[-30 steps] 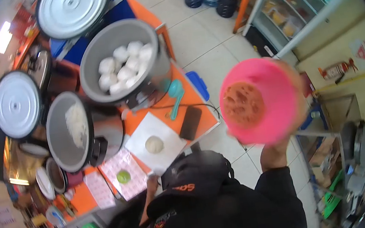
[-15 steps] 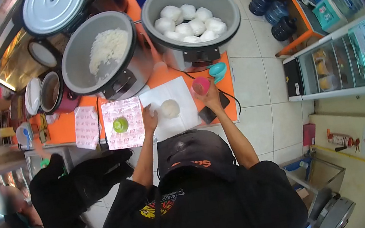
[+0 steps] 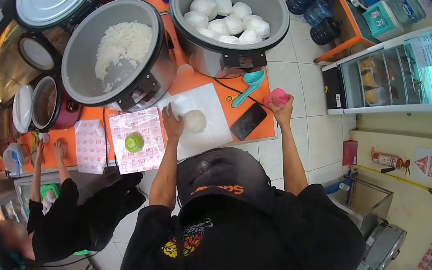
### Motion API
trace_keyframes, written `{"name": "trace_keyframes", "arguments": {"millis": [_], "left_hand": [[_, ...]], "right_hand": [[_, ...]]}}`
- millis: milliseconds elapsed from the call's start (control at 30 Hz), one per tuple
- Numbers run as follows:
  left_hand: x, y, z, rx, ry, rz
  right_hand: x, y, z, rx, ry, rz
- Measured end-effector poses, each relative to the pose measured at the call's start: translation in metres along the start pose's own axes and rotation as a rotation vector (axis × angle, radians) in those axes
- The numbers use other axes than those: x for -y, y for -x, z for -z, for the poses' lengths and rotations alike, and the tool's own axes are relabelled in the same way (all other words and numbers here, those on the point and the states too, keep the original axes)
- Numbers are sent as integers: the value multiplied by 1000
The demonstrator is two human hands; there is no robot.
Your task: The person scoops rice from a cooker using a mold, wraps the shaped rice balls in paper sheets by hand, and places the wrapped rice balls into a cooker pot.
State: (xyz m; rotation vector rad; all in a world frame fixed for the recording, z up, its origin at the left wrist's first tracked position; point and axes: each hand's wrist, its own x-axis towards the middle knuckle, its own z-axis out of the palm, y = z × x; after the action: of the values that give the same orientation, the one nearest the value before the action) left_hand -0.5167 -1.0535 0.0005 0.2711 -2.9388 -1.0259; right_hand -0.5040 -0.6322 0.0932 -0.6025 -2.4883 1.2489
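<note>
A rounded mound of white rice [image 3: 194, 121] sits on a sheet of white paper [image 3: 205, 100]. Just left of the mound, my left hand [image 3: 172, 124] rests on the paper with its fingers stretched out, holding nothing. My right hand [image 3: 282, 110] is out past the table's right edge, closed around a small pink cup [image 3: 275, 97]. Left of my left hand, a small green cup [image 3: 134, 142] stands on printed wrapping paper [image 3: 136, 124]. A turquoise scoop [image 3: 248, 87] and a black phone [image 3: 248, 122] lie on the table between my hands.
One large cooker [image 3: 72, 72] holds loose rice; another [image 3: 278, 4] holds several white wrapped bundles. More printed paper [image 3: 91, 147] lies left. A co-worker [image 3: 73, 221] stands at the left with both hands at the counter. A glass-door fridge [image 3: 390, 77] is at the right.
My right hand has moved right with the pink cup, past the table edge. The turquoise scoop and phone show more fully. The camera view has shifted, and the co-worker's hands are now on the counter.
</note>
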Motion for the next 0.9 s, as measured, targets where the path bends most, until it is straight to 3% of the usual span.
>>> {"name": "trace_keyframes", "arguments": {"millis": [100, 167, 267, 400, 433, 500, 533, 600, 700, 767, 833, 900], "left_hand": [[2, -5, -2, -142, -72, -62], [-9, -13, 10, -58, -60, 58], [-5, -25, 16, 57, -83, 129], [0, -33, 25, 149, -77, 96], [9, -36, 22, 153, -65, 77], [26, -40, 8, -38, -44, -19], [32, -42, 3, -136, -38, -67], [27, -42, 10, -101, -6, -48], [40, -38, -8, -111, -12, -4], [32, -31, -2, -85, 5, -18], [30, -29, -2, -121, -8, -79], [37, -30, -3, 40, 21, -24]], "right_hand": [[-9, -16, -4, -15, -132, 14], [0, -22, -17, 48, -320, 2], [-8, -30, -32, 170, -22, 43], [-7, -32, -34, 284, -18, 7], [5, -29, -30, 160, 102, 123], [36, -16, -15, -90, 322, 365], [53, -8, -13, -148, 311, 404], [77, 11, -15, -267, 286, 477], [87, 40, -44, 22, 147, 505], [84, 51, -75, 335, 85, 557], [82, 63, -109, 561, 177, 653], [79, 66, -138, 694, 156, 612]]}}
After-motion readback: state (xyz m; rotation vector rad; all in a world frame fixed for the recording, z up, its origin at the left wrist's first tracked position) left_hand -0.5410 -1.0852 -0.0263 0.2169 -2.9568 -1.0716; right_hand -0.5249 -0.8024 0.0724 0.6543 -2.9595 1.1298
